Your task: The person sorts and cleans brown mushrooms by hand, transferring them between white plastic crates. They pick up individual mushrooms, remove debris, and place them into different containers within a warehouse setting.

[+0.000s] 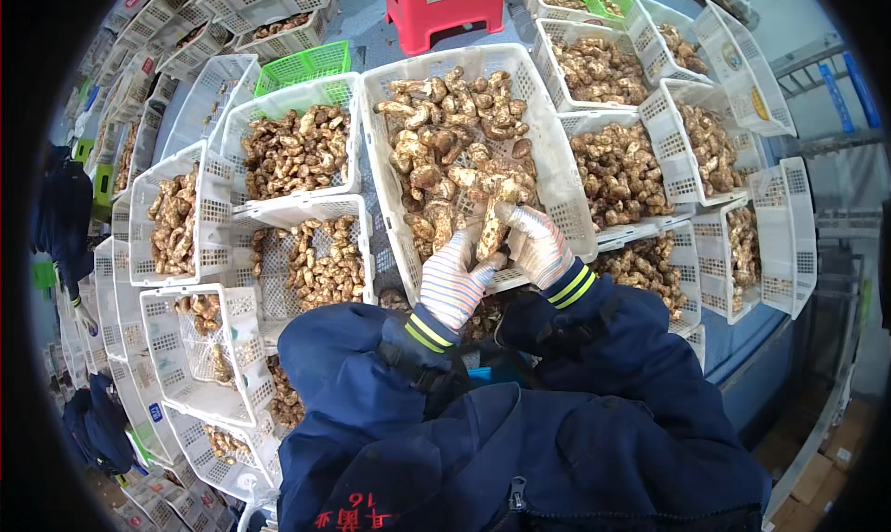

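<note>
A long, brown-flecked matsutake mushroom point(493, 227) is held between my two hands over the near end of a large white plastic crate point(562, 184). My left hand point(454, 276), in a striped knit glove, grips around its lower end. My right hand point(537, 245), gloved the same way, has its thumb and fingers against the stem's right side. Other matsutake mushrooms point(435, 142) lie loosely heaped in that crate, with bits of the perforated floor showing among them.
Perforated white crates of mushrooms stand close on the left point(296, 149) and right point(619, 173). A green basket point(304, 69) sits at the back left. Beyond the large crate is a red plastic stool point(445, 10). Another person's dark sleeve point(64, 212) shows at far left.
</note>
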Demonstrator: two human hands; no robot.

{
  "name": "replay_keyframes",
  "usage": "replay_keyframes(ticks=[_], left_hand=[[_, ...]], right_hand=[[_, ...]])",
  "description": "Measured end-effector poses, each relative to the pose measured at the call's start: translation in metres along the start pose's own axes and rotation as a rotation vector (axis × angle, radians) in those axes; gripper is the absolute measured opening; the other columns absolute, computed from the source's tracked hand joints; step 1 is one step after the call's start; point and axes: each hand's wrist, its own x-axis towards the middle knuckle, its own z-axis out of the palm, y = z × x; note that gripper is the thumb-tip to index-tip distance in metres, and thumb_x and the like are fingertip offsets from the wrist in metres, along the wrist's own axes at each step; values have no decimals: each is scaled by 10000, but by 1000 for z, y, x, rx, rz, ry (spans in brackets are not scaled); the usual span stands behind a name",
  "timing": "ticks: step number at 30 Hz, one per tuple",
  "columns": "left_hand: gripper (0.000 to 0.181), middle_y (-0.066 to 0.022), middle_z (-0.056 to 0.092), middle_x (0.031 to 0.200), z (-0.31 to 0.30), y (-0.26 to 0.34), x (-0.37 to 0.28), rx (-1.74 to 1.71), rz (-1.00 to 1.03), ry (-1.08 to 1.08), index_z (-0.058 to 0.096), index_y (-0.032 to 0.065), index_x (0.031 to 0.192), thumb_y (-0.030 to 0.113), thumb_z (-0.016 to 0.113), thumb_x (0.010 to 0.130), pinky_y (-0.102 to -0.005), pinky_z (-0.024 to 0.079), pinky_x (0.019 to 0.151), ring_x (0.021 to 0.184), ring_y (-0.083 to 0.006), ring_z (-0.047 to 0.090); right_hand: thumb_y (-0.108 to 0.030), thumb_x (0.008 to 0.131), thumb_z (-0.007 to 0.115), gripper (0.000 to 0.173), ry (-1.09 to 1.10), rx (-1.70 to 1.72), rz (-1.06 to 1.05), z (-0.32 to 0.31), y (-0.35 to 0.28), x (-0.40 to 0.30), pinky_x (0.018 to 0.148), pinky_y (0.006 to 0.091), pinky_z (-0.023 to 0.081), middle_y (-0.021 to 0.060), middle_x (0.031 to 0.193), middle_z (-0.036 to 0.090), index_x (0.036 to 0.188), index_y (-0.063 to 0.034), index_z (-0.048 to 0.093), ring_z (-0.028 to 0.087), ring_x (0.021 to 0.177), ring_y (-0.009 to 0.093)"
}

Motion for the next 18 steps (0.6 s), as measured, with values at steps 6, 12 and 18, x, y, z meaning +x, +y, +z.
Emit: replay_keyframes(ticks=[6, 12, 18], left_hand=[[529, -122, 621, 1046, 8, -17, 8, 53, 84, -167, 457, -79, 1253, 127, 678, 819, -252, 446, 842, 933, -138, 563], [258, -69, 643, 886, 17, -17, 11, 34, -1, -283, 561, -52, 1132, 73, 519, 909, -243, 465, 767, 794, -113, 572], [275, -88, 666, 893, 42, -18, 14, 247, -40, -521, 620, -19, 1058, 192, 575, 888, -263, 471, 794, 842, -128, 603]], right_hand=[[-182, 845, 633, 188, 4, 3, -8, -72, 9, 24, 670, 276, 474, 43, 847, 625, 947, -25, 615, 596, 774, 140], [-224, 868, 601, 183, -1, 49, -214, -48, -66, -3, 672, 323, 495, 75, 840, 620, 921, -49, 601, 601, 733, 145], [-252, 868, 592, 332, 380, 25, -448, -232, -187, 3, 716, 411, 532, 85, 950, 592, 1132, -66, 515, 588, 763, 207]])
